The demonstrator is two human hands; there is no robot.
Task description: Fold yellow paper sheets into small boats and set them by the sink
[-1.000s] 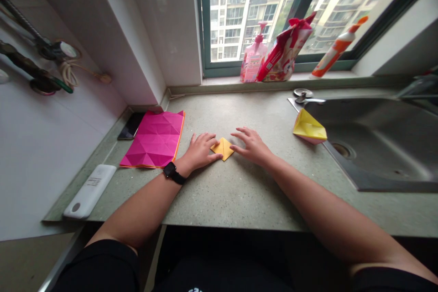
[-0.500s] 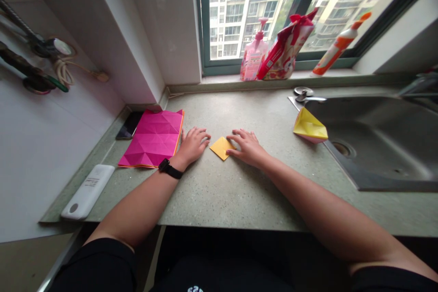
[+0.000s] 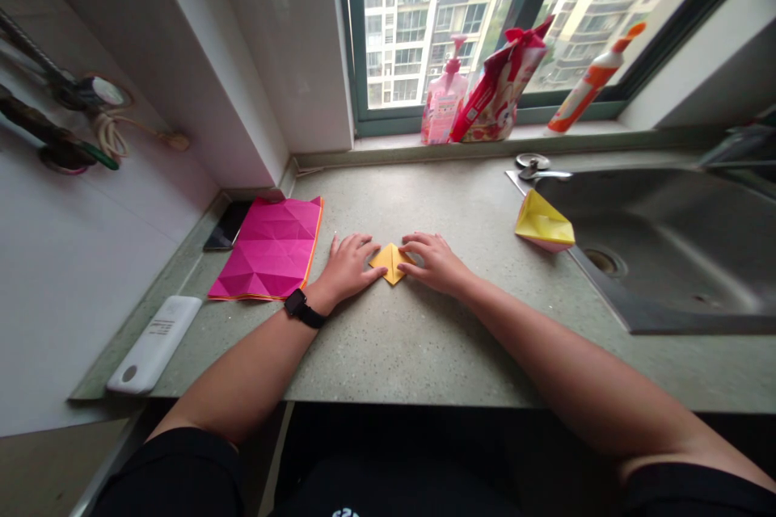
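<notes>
A small folded piece of yellow-orange paper (image 3: 393, 266), diamond-shaped with a crease down its middle, lies on the counter between my hands. My left hand (image 3: 348, 265), with a black watch at the wrist, has its thumb on the paper's left lower side and its fingers by the left corner. From the other side my right hand (image 3: 437, 262) grips the right corner, thumb low and forefinger high. The fingertips partly cover both side corners.
A stack of creased pink sheets (image 3: 270, 246) lies to the left, partly over a dark phone (image 3: 228, 226). A white power bank (image 3: 154, 343) is nearer me. To the right, a yellow folded paper piece (image 3: 544, 222) sits beside the metal sink (image 3: 679, 250). Bottles and a red bag (image 3: 500, 89) line the sill.
My left hand has moved right and its thumb now touches the folded paper. My right hand stays on the right corner. The view has shifted slightly.
</notes>
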